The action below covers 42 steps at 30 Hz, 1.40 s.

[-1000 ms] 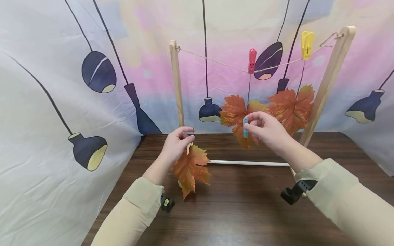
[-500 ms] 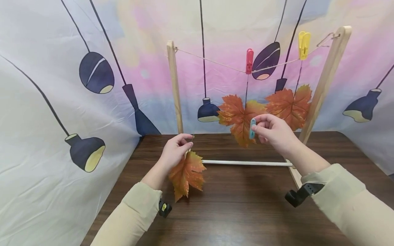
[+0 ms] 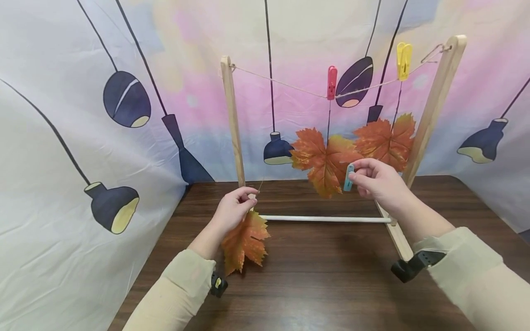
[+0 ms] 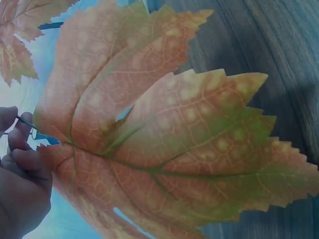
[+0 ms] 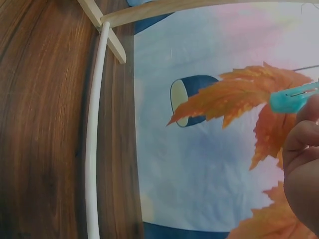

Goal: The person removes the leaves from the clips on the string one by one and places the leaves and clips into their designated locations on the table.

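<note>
My left hand (image 3: 233, 209) pinches the thin stem of an orange maple leaf (image 3: 247, 241), which dangles below the fingers near the frame's left post. Close up in the left wrist view, the same leaf (image 4: 164, 149) spreads across the picture. On the other side, my right hand (image 3: 381, 184) pinches a light blue clothespin (image 3: 348, 178) between thumb and fingers, in front of the hanging leaves. Two more leaves hang by their stems from a string (image 3: 281, 82): one leaf (image 3: 325, 158) under a red clothespin (image 3: 331, 82), the other leaf (image 3: 387, 142) under a yellow clothespin (image 3: 403, 61).
The string runs between a left wooden post (image 3: 233, 119) and a right wooden post (image 3: 434, 108). A white rod (image 3: 323, 219) joins them low down, above the dark wooden table (image 3: 314, 285). Behind stands a cloth backdrop (image 3: 194, 37) printed with lamps.
My left hand has sunk slightly down and left with its leaf. The right hand has moved right and a little down, carrying the blue clothespin. The whole view has shifted a bit.
</note>
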{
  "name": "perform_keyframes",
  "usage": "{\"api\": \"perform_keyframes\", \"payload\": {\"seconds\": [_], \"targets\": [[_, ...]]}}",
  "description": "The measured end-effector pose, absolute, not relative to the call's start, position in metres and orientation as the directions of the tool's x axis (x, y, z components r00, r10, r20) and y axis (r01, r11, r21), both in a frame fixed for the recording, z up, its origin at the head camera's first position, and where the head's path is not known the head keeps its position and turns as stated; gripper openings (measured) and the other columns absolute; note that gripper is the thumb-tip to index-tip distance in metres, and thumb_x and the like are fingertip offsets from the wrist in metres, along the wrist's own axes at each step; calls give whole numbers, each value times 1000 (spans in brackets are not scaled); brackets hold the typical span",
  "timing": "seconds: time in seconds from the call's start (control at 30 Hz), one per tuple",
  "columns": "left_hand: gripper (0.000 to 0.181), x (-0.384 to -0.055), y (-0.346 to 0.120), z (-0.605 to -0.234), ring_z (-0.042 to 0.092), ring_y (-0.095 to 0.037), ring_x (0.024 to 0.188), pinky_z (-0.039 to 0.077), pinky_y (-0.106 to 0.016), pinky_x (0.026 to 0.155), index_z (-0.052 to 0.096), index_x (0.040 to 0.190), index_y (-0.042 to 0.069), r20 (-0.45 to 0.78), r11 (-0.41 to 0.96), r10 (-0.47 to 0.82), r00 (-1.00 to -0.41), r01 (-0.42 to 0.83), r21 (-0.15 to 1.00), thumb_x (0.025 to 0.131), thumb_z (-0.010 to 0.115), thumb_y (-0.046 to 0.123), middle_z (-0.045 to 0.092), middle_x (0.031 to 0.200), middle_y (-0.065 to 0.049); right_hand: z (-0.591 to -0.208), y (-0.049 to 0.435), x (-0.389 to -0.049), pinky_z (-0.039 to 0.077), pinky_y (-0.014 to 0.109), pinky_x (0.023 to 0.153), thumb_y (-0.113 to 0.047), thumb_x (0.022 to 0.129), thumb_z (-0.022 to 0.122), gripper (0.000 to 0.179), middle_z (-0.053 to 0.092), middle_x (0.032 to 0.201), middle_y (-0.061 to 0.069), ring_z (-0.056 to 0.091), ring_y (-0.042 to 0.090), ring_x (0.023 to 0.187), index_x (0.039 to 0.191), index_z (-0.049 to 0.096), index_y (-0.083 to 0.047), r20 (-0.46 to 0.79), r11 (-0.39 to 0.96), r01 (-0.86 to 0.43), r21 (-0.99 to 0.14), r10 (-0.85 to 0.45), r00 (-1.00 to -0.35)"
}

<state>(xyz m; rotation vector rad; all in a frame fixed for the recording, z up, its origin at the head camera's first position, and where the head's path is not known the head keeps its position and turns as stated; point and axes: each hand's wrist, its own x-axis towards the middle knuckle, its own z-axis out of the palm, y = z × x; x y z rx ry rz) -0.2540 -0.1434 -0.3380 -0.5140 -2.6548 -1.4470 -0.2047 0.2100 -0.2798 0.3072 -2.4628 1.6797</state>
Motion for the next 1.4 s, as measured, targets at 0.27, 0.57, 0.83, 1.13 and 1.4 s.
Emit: {"api": "perform_keyframes", "payload": {"seconds": [0.27, 0.57, 0.83, 1.13, 1.4], "targets": [[25, -254, -147, -341, 50, -20, 69, 43, -32, 61, 64, 118, 16, 174, 572, 313, -934, 332, 750, 93, 60, 17, 57, 81, -3, -287, 223, -201, 46, 22, 56, -19, 93, 59, 40, 52, 79, 2, 49, 10, 59, 120, 44, 6, 229, 325, -242, -914, -78, -970], [26, -256, -151, -346, 47, -19, 65, 40, -32, 61, 64, 118, 15, 166, 588, 348, -923, 353, 728, 92, 60, 15, 62, 94, -6, -294, 233, -195, 50, 26, 65, -29, 94, 59, 45, 52, 81, 4, 51, 11, 63, 122, 45, 3, 177, 394, -189, -900, -67, -982], [26, -254, -156, -352, 42, -18, 61, 38, -32, 60, 63, 119, 14, 167, 599, 347, -923, 355, 717, 93, 59, 13, 52, 75, -5, -306, 243, -191, 47, 26, 59, -25, 94, 59, 44, 54, 76, -2, 50, 12, 59, 122, 43, 6, 167, 397, -179, -900, -66, -984], [26, -255, -162, -362, 50, -17, 67, 43, -32, 65, 64, 117, 14, 166, 611, 348, -923, 357, 706, 92, 60, 12, 55, 74, -4, -323, 254, -187, 44, 25, 51, -18, 95, 56, 38, 57, 78, -4, 50, 11, 59, 118, 40, 7, 175, 357, -188, -915, -69, -982], [26, -258, -167, -371, 54, -16, 71, 43, -32, 62, 65, 118, 20, 118, 665, 344, -931, 331, 670, 93, 59, 13, 62, 84, -1, -336, 264, -185, 46, 26, 55, -17, 95, 56, 38, 57, 80, -1, 51, 11, 61, 118, 39, 7, 150, 357, -159, -920, -52, -987]]}}
